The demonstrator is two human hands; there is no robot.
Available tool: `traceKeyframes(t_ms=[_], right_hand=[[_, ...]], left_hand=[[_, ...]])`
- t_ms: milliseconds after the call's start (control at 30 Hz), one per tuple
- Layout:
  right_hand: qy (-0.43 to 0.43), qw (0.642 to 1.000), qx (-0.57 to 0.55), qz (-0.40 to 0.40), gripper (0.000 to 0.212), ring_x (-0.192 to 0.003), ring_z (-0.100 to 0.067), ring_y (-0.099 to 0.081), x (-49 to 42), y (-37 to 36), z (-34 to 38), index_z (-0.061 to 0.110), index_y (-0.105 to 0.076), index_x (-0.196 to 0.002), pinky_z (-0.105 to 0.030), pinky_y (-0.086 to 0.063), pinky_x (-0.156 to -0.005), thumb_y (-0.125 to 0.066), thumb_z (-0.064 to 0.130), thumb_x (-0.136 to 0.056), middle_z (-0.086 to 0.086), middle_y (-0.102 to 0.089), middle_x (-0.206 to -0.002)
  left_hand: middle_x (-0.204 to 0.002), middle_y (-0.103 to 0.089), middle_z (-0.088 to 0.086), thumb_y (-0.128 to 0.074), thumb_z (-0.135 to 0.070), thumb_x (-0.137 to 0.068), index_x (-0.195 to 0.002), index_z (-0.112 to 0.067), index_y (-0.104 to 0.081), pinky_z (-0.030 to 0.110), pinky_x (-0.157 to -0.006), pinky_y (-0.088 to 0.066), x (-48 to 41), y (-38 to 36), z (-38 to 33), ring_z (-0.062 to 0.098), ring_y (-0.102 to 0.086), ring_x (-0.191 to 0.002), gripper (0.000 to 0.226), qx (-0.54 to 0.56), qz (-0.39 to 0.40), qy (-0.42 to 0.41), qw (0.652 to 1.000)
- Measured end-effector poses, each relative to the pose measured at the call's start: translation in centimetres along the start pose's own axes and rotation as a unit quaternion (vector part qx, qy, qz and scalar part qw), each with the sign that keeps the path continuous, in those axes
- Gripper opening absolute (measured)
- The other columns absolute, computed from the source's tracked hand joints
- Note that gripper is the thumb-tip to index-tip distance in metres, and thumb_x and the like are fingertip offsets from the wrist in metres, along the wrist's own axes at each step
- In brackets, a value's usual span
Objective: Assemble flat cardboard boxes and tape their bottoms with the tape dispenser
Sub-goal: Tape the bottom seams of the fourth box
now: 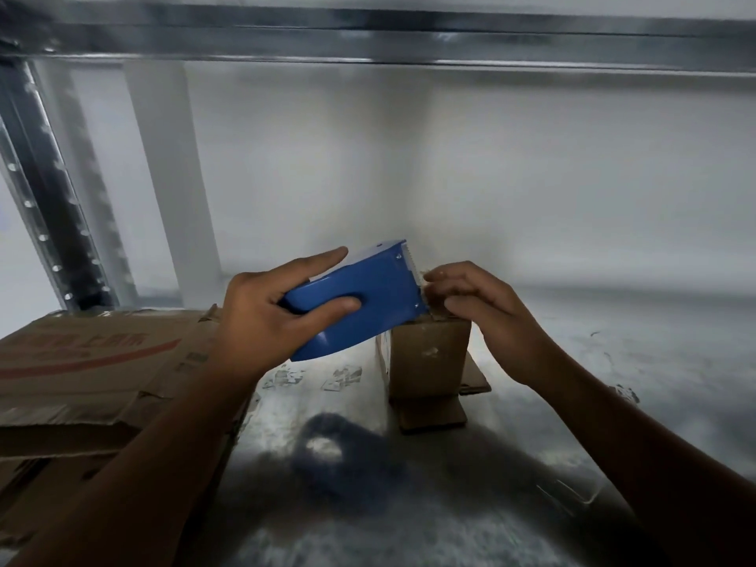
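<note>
A stockroom or warehouse: galvanised racking [409, 34], its perforated upright [49, 206] up-left of the left hand [262, 317]'s grip, flattened cartons [90, 362] just left.

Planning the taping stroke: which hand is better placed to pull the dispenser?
Left: the left hand grips the blue plastic tape dispenser, blade at the small brown cardboard box; the right hand holds no tool.

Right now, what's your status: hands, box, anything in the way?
Left hand grips blue tape dispenser. Right hand at its blade end, atop small upright box; pinch unclear. Flat cardboard stacked left, not blocking.
</note>
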State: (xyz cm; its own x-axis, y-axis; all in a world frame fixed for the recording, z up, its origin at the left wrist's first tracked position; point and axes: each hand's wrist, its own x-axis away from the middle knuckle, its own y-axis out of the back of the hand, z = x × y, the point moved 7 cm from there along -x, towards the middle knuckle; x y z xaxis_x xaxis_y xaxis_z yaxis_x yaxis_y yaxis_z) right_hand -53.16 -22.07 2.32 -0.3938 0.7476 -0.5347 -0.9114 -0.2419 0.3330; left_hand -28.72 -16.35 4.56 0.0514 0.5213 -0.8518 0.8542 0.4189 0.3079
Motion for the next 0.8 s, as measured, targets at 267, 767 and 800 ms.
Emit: traceKeyframes(t_ms=[267, 767, 800], right_hand=[[-0.024, 0.997, -0.036, -0.067, 0.023, -0.102, -0.008, -0.070, -0.2, -0.2, 0.3, 0.032, -0.065, -0.121, -0.014, -0.053, -0.079, -0.050, 0.025, -0.105, 0.014, -0.075, -0.104], [-0.024, 0.994, -0.066, -0.079, 0.019, -0.074, -0.005, -0.062, -1.0, -1.1, 1.3, 0.020, -0.071, -0.089, -0.019, -0.051, -0.067, -0.057, 0.015, -0.100, 0.009, -0.068, -0.080], [-0.018, 0.995, -0.055, -0.083, 0.019, -0.074, -0.004, -0.062, -1.0, -1.0, 1.5, 0.020, -0.070, -0.089, -0.018, -0.051, -0.068, -0.057, 0.014, -0.101, 0.011, -0.068, -0.080]], left_hand=[[-0.110, -0.075, -0.004, -0.077, -0.050, -0.079, -0.130, -0.018, -0.064, 0.040, -0.077, -0.063, -0.2, 0.0, -0.8, 0.017, -0.075, -0.085, 0.061, -0.026, 0.019, -0.061, 0.998], [-0.105, -0.075, -0.006, -0.075, -0.056, -0.079, -0.129, -0.017, -0.066, 0.039, -0.076, -0.062, -0.1, 0.0, -1.7, 0.018, -0.074, -0.081, 0.064, -0.049, 0.011, -0.055, 0.997], [-0.106, -0.074, -0.009, -0.074, -0.059, -0.080, -0.129, -0.018, -0.066, 0.036, -0.077, -0.062, -0.1, 0.0, -1.7, 0.016, -0.074, -0.082, 0.064, -0.048, 0.011, -0.053, 0.997]])
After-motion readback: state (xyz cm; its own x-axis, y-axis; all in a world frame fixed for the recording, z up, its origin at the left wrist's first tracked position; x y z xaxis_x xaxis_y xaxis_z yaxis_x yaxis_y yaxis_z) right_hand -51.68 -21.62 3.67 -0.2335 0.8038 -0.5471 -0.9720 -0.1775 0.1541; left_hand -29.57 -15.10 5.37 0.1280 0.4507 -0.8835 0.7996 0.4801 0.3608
